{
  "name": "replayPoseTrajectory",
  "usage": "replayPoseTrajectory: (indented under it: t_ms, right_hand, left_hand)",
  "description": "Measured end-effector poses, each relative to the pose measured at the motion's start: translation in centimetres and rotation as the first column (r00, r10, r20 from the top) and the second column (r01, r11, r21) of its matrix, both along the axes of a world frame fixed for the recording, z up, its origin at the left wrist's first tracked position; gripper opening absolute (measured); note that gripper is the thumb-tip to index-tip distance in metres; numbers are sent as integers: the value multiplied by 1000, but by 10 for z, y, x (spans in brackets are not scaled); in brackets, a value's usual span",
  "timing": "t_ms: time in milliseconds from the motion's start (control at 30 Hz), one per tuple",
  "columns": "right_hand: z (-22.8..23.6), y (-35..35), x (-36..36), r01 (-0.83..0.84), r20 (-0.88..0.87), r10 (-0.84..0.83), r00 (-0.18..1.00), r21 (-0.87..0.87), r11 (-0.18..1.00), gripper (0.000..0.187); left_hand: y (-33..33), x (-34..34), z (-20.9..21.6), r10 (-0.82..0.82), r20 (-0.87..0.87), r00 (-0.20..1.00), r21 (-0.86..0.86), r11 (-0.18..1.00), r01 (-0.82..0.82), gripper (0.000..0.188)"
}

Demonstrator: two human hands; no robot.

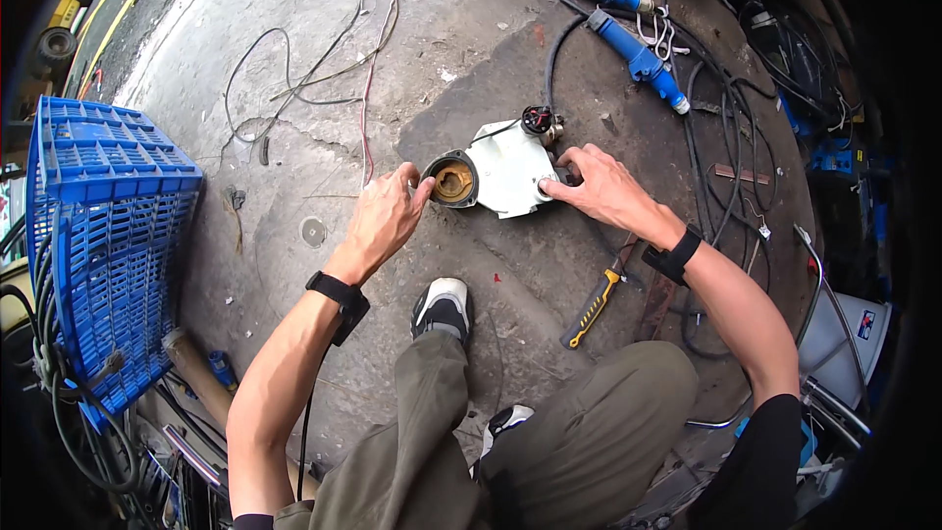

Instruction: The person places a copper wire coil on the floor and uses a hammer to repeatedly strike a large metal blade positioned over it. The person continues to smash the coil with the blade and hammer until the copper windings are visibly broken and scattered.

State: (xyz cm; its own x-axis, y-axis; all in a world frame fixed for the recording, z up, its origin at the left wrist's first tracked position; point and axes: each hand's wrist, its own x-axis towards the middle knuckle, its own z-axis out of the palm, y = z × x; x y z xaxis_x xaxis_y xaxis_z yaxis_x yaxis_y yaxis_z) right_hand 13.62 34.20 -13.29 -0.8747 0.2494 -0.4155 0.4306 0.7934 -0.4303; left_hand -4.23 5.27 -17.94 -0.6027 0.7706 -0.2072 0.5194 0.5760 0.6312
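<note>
On the concrete floor in front of me lies a white machine housing (pixel 508 169). At its left end is a dark round flange (pixel 452 180) with a brown, dirty cavity. A black wheel-like part (pixel 537 120) sits at the housing's upper edge, beside a small metal fitting. My left hand (pixel 390 206) is closed at the flange's left rim, thumb and fingertips against it. My right hand (pixel 608 191) grips the housing's right side, its thumb on the white surface and fingers behind the edge. Nearer me lies a tool with a yellow-and-grey handle (pixel 591 310).
A blue plastic crate (pixel 118 236) stands on its side at left. Blue cable connectors (pixel 638 61) and tangled black cables (pixel 731 118) lie at upper right. Thin wires (pixel 368 88) cross the floor at upper left. My shoe (pixel 442 306) is close below the housing.
</note>
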Motion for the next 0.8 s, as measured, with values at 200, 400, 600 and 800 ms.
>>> replayPoseTrajectory:
  t_ms: [200, 400, 600, 800]
  right_hand:
    - [13, -22, 3, 424, 318, -317, 894, -369, 827, 80]
    - [-4, -33, 4, 491, 224, -440, 869, -493, 718, 75]
    - [-2, -4, -53, 171, 59, -162, 985, -213, 962, 74]
    - [2, 6, -79, 117, -118, -133, 984, -132, 984, 77]
  left_hand:
    - [4, -1, 2, -90, -66, 994, -129, 988, 81, 39]
    - [4, 5, 0, -112, -71, 991, -67, 992, 107, 42]
    - [-5, 45, -14, 4, 162, 987, -91, 996, 11, 44]
    - [4, 52, -2, -39, 206, 978, -82, 995, 57, 51]
